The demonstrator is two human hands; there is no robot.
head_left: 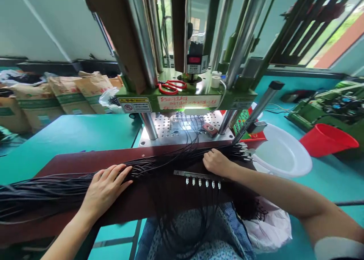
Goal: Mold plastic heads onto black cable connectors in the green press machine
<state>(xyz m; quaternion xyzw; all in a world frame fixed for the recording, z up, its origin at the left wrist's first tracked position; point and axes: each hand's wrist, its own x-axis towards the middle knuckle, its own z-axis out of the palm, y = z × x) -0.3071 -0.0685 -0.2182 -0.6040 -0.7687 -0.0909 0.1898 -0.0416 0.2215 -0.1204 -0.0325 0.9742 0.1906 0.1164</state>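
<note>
A long bundle of black cables [57,191] runs across the dark red board [127,207], with metal-tipped ends [245,152] at its right. My left hand [106,189] lies on the bundle, its fingers spread. Further right, my right hand [217,163] has its fingers curled at the cables' near edge; what they hold is hidden. Just below that hand is a metal strip [196,175] with several connectors in a row, whose black cables hang toward the lap. More thin cables run up to a clear fixture [186,123] on the press bed.
The green press [170,102] stands ahead on steel posts, red scissors [172,86] on its ledge. To the right are a white basin [284,150] and a red bucket [328,140]. Paper sacks [65,95] stand at the left. A white bag [269,229] is beside the lap.
</note>
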